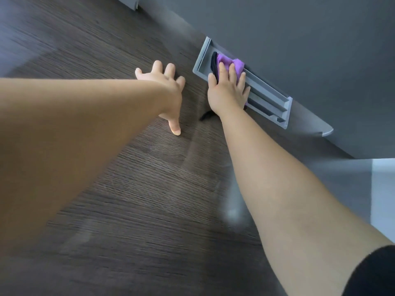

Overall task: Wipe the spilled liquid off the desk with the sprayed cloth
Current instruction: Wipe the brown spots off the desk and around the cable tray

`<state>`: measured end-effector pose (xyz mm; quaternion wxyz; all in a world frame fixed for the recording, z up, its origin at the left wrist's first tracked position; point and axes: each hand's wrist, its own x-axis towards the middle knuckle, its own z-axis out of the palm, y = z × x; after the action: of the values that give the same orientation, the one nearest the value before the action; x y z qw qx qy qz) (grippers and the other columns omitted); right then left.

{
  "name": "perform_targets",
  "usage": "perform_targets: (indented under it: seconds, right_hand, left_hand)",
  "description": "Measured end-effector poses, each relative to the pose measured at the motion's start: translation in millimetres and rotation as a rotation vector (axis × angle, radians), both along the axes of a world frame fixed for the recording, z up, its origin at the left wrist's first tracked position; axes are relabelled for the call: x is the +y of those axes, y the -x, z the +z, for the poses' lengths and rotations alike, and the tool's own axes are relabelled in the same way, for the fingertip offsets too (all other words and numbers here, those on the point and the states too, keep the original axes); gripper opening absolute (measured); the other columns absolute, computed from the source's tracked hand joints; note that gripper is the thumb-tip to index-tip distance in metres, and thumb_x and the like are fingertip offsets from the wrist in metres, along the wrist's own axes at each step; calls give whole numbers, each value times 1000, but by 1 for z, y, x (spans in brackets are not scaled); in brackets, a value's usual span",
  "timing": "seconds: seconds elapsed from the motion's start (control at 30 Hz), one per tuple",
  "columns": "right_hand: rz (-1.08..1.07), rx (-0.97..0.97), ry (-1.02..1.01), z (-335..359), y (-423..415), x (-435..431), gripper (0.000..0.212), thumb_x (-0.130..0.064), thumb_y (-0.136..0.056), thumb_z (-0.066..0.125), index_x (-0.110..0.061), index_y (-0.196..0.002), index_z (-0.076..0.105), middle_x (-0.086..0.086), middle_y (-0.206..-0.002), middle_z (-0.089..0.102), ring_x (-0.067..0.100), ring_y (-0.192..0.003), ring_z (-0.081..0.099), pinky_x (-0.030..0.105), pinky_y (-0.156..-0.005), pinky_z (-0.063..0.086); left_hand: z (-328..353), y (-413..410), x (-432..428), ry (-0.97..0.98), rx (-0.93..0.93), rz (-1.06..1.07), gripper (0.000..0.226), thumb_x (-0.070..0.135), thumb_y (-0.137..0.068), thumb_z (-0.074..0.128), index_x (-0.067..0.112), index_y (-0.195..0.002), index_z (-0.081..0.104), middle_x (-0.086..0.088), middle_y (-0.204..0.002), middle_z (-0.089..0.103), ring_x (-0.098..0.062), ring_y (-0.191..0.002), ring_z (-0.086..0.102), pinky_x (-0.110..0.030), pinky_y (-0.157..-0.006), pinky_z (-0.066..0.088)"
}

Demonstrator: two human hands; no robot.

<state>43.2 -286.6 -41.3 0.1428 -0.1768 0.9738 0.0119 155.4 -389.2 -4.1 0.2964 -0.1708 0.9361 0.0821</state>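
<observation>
A purple cloth with a dark edge lies under my right hand at the back of the dark wood-grain desk. The hand presses it with straight fingers over the grey recessed cable tray. My left hand rests flat on the desk to the left of the tray, fingers spread. A faint wet streak curves across the desk below the hands. Most of the cloth is hidden by my right hand.
A dark grey partition panel rises right behind the tray along the desk's back edge. A grey bracket sits at the panel's foot on the right. The frame is blurred by motion.
</observation>
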Motion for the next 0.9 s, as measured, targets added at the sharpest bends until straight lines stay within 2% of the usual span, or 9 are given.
perform_targets:
  seconds: [0.13, 0.43, 0.57, 0.63, 0.7, 0.77, 0.9]
  right_hand:
    - [20, 42, 8, -6, -32, 18, 56, -49, -101, 16, -32, -152, 2, -4, -161, -3, 27, -147, -6, 47, -118, 0]
    - [8, 19, -35, -1, 17, -11, 57, -51, -100, 15, -33, -152, 1, -2, -161, -4, 29, -146, -7, 52, -117, -1]
    - [79, 49, 4, -4, -17, 17, 58, -50, -100, 19, -31, -152, 3, -3, -161, -4, 27, -147, -7, 48, -118, 0]
    - [133, 109, 22, -6, -38, 39, 60, -50, -100, 23, -30, -152, 2, -1, -161, -3, 29, -147, -3, 48, -118, 3]
    - [156, 135, 0, -9, -53, 59, 61, -50, -100, 24, -30, -152, 1, -1, -161, -5, 29, -147, -2, 47, -117, 3]
    - [124, 117, -19, -10, -56, 82, 60, -51, -99, 23, -32, -152, 1, -4, -161, -6, 27, -147, -3, 45, -118, 1]
    - [-90, 118, -1, -9, -37, 131, 58, -51, -100, 23, -34, -152, 4, -5, -161, -1, 27, -147, -3, 46, -119, 2]
  left_hand:
    - [1, 0, 0, -7, 3, -1, 122, 66, -48, 79, 20, -144, 20, -7, -141, 21, -32, -132, 17, -61, -106, 26]
    - [-3, -2, 0, -7, 14, 23, 124, 65, -47, 80, 25, -146, 17, -5, -147, 17, -30, -135, 15, -57, -108, 26]
    - [4, 2, 5, -7, -11, 56, 121, 59, -50, 82, 21, -145, 19, -8, -144, 18, -33, -134, 16, -59, -109, 23]
    - [5, 6, 11, 2, -14, 82, 119, 57, -52, 82, 18, -145, 18, -11, -144, 19, -35, -135, 16, -56, -112, 20]
    - [5, 14, 19, -27, 47, 90, 120, 60, -55, 78, 18, -147, 13, -12, -150, 13, -38, -140, 9, -52, -114, 15]
    - [4, 23, 32, -74, 129, 40, 124, 64, -58, 74, 17, -150, 3, -11, -156, -2, -37, -143, -6, -51, -117, 7]
    - [-6, 38, 51, -81, 126, -95, 135, 74, -57, 69, 17, -149, -13, -9, -156, -19, -33, -142, -20, -49, -117, -2]
